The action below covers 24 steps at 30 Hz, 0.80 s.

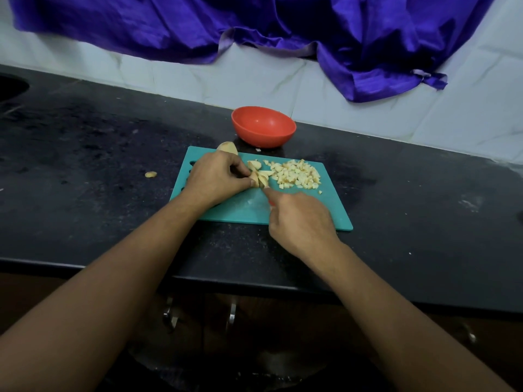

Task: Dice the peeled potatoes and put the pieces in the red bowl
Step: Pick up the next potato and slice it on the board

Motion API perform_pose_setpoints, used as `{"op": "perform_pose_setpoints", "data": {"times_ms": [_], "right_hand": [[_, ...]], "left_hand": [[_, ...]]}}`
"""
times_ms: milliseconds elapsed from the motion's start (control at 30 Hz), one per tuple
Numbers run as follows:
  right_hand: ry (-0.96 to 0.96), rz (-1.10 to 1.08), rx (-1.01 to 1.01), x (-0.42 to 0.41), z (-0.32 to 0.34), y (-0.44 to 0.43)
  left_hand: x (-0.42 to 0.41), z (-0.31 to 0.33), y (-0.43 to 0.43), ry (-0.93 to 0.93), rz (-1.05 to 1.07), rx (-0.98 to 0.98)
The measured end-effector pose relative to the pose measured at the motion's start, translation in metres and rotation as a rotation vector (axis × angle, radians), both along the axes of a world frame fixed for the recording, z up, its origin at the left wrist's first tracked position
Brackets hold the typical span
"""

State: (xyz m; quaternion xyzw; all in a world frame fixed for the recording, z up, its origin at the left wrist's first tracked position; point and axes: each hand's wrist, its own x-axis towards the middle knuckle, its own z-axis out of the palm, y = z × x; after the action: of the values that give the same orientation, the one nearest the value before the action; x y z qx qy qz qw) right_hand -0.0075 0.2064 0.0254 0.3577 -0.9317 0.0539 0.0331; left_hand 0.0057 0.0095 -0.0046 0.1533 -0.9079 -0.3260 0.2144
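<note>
The left hand (218, 176) pinches the potato strips (259, 178); the right hand (300, 219) grips the knife (269, 198). The strips are probably firm but slippery: hold them bunched.

We are counting one red bowl (263, 127), one teal cutting board (305, 210) and one purple cloth (254, 24). We are seeing two hands, the left hand (218, 179) and the right hand (300, 219), and one knife (267, 193), mostly hidden. We are counting two potatoes: one whole potato (227, 148) and one sliced potato (261, 178). We are finding one heap of diced pieces (297, 174), too many to number, and one stray piece (150, 174) lying alone on the tabletop (85, 154).
</note>
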Motion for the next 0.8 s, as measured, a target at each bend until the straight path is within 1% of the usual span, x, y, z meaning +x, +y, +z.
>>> {"op": "perform_pose_setpoints", "data": {"times_ms": [67,200,267,333,600,800], "right_hand": [[-0.037,-0.004,-0.046,-0.003,0.000,0.012],[-0.226,-0.027,-0.248,-0.011,-0.001,0.025],[-0.237,-0.042,-0.314,-0.010,-0.001,0.025],[-0.210,-0.068,-0.339,-0.008,0.000,0.023],[-0.137,-0.062,-0.251,-0.011,0.008,0.002],[-0.118,-0.027,-0.208,-0.010,0.009,-0.010]], "left_hand": [[0.001,0.000,0.002,-0.002,0.014,-0.012],[0.003,0.000,0.006,0.006,0.006,-0.055],[0.003,0.001,0.007,-0.002,0.012,-0.087],[0.004,0.002,0.008,-0.009,0.018,-0.099],[0.012,-0.002,0.018,-0.008,0.038,-0.157],[0.014,-0.004,0.016,0.011,0.035,-0.095]]}}
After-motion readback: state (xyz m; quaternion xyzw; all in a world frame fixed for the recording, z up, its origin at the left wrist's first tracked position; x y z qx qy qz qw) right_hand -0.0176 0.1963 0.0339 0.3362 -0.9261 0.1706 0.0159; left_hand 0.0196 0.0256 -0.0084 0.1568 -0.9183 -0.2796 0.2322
